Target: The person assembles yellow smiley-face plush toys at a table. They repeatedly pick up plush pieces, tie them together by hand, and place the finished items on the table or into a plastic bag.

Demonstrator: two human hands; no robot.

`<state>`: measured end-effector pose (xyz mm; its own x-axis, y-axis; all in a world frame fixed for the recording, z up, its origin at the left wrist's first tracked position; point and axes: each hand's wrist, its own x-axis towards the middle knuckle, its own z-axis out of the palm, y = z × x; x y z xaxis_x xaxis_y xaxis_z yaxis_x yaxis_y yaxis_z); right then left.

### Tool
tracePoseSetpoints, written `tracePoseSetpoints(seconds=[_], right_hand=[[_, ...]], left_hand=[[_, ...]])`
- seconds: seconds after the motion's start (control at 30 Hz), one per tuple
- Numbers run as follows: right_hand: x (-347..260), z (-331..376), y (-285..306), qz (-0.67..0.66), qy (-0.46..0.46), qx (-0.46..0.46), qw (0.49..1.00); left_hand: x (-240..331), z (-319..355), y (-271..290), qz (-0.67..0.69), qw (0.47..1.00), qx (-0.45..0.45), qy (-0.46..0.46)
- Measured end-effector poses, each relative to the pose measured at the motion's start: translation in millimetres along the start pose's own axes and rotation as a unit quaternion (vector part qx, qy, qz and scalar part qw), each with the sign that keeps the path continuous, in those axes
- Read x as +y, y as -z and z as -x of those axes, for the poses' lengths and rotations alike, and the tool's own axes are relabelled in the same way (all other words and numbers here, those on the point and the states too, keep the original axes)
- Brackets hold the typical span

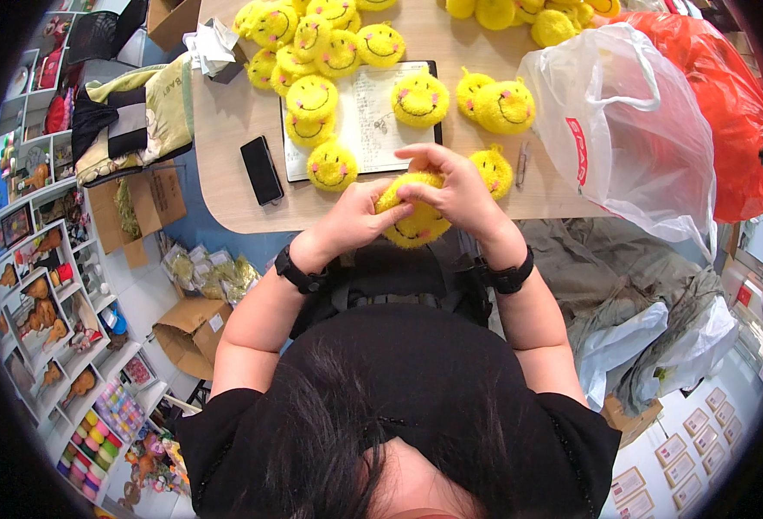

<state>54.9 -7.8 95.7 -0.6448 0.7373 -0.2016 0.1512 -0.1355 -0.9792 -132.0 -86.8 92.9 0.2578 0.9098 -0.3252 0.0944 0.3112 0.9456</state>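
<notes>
Between my two hands is a fuzzy yellow smiley plush ball (pixel 418 227), held just over the table's near edge. My left hand (pixel 366 213) grips its left side, with the thumb on top. My right hand (pixel 452 192) closes round its upper right side, thumb pressed on the plush. The fingers hide much of its face. Close by lie a smiley plush (pixel 332 165) on the left and another smiley plush (pixel 492 171) on the right. Beyond my hands, an open notebook (pixel 375 95) with handwritten pages has a smiley plush (pixel 420 99) on it.
A black phone (pixel 262 170) lies to the left on the table (pixel 226 197). Piles of yellow plushes (pixel 338 52) cover the far side. A clear plastic bag (pixel 628 130) and a red bag (pixel 710 95) stand at the right. Cardboard boxes (pixel 193 333) sit on the floor, lower left.
</notes>
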Motion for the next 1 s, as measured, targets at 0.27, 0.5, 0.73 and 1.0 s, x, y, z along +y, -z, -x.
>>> tracePoseSetpoints(seconds=[0.27,0.5,0.73,1.0], right_hand=[[10.9,11.0,8.2,-0.158,-0.131,0.029,0.978],[10.4,16.9,-0.8,-0.029,-0.016,0.097,0.995],[20.5,15.8,2.3,-0.101,-0.089,0.089,0.987],[45.8,14.2,2.8,-0.282,-0.147,0.136,0.938]], left_hand=[[-6.7,2.1,2.7,0.115,0.993,0.013,0.015],[-2.9,13.3,-3.0,-0.061,0.992,0.083,-0.07],[-14.6,8.4,-3.3,0.049,0.998,0.045,0.012],[-24.2,-4.8,-3.6,0.331,0.935,0.084,0.101]])
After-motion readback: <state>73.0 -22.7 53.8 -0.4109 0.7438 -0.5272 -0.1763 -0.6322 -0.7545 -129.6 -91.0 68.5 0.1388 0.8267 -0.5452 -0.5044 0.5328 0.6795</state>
